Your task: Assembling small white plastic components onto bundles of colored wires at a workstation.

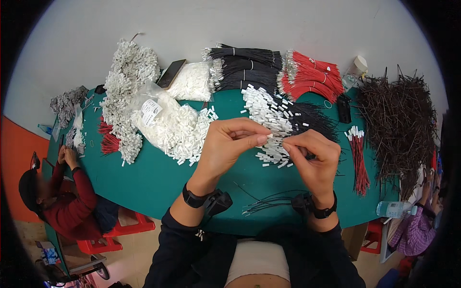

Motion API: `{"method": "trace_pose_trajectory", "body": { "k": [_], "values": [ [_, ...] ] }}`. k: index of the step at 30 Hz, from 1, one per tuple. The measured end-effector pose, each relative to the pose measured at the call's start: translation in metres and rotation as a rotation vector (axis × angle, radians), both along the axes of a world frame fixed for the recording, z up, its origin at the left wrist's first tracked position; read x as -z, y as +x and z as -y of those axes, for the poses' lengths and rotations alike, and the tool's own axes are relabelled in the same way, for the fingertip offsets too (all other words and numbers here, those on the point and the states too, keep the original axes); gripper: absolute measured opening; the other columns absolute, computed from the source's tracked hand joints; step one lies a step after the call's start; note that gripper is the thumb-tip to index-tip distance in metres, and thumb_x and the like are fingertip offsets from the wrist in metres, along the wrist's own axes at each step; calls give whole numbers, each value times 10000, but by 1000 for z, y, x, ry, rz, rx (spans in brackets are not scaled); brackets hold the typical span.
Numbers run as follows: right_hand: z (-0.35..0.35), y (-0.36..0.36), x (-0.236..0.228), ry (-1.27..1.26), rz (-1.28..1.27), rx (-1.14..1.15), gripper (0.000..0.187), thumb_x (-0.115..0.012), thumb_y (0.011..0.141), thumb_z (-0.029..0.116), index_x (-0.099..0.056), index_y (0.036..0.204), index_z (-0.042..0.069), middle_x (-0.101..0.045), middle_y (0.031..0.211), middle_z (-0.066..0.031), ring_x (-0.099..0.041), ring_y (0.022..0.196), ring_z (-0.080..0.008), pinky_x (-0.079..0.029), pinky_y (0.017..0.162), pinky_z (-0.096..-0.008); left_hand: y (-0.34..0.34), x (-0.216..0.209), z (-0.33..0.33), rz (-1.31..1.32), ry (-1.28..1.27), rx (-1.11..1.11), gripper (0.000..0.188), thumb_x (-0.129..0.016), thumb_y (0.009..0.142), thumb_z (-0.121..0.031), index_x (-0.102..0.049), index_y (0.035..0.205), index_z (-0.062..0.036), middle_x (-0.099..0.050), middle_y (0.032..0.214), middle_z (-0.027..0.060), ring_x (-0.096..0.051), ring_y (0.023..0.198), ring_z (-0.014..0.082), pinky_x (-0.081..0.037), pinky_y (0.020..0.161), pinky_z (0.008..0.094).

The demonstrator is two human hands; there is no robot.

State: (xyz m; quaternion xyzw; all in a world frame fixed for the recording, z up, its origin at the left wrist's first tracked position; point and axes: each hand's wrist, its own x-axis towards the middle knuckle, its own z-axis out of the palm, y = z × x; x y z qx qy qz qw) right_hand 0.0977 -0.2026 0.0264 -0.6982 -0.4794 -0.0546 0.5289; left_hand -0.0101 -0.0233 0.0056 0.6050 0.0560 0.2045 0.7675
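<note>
My left hand (pixel 229 144) pinches a small white plastic connector (pixel 269 136) between thumb and forefinger above the green table (pixel 158 177). My right hand (pixel 313 156) meets it fingertip to fingertip, pinching the end of a thin black wire. Just behind the hands lies a heap of black wires with white connectors fitted (pixel 281 117). A few loose black wires (pixel 269 200) lie on the table near my wrists.
A clear bag of white connectors (pixel 170 126) sits left. Black wire bundles (pixel 245 67), red wire bundles (pixel 309 74), a small red bunch (pixel 359 156) and a dark wire pile (pixel 401 115) lie behind and right. A phone (pixel 171 73), a water bottle (pixel 394 209) and a person in red (pixel 67 201) are nearby.
</note>
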Motion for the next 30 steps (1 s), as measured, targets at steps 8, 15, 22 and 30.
{"method": "trace_pose_trajectory", "body": {
  "k": [8,15,22,30],
  "values": [
    [1,-1,0,-11,-57,21,101,-753,784,-32,-747,876,12,-679,736,-64,-565,572,-121,-398,494,-246,-3,-3,1,-55,-44,-34,192,-764,828,43,-728,1016,32,-741,952,97,-710,867,133,-562,805,246],
    [0,0,1,-16,-20,-1,110,-744,786,-44,-746,882,10,-685,751,-70,-580,579,-130,-416,499,-247,-1,-1,1,-29,-23,-13,162,-763,820,59,-737,976,27,-727,958,82,-698,841,119,-553,779,232],
    [0,-1,3,-3,16,-19,126,-740,773,-58,-738,882,5,-690,773,-92,-623,611,-183,-456,519,-282,-3,-3,2,-68,34,13,118,-758,823,70,-737,925,15,-713,930,72,-682,832,103,-540,763,219],
    [-2,-2,3,-4,37,-48,124,-741,774,-49,-724,884,5,-678,753,-95,-625,611,-207,-465,530,-295,-2,1,9,-112,26,31,114,-747,837,68,-712,941,35,-696,896,57,-677,826,106,-542,760,230]
  ]
}}
